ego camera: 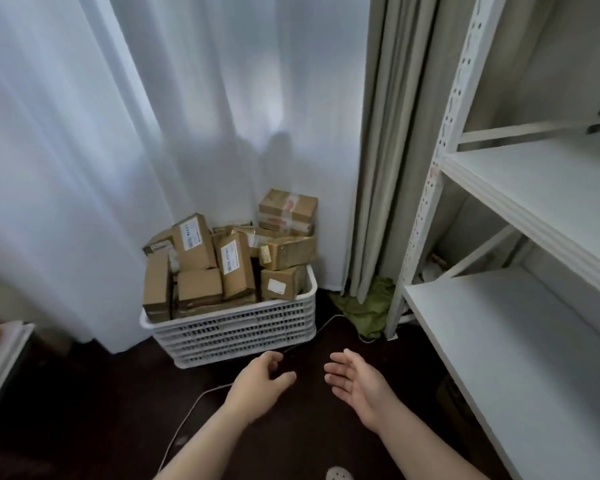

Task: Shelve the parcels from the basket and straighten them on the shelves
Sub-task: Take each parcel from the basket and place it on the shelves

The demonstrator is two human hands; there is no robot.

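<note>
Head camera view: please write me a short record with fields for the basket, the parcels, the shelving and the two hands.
container: white slatted plastic basket, on the dark floor, before the white curtain
load: brown cardboard parcels, piled above the basket rim, several tilted
storage: white metal shelving unit, to the right of the basket
left hand: fingers loosely curled, holds nothing, short of the basket
right hand: palm turned inward, fingers straight, holds nothing
</note>
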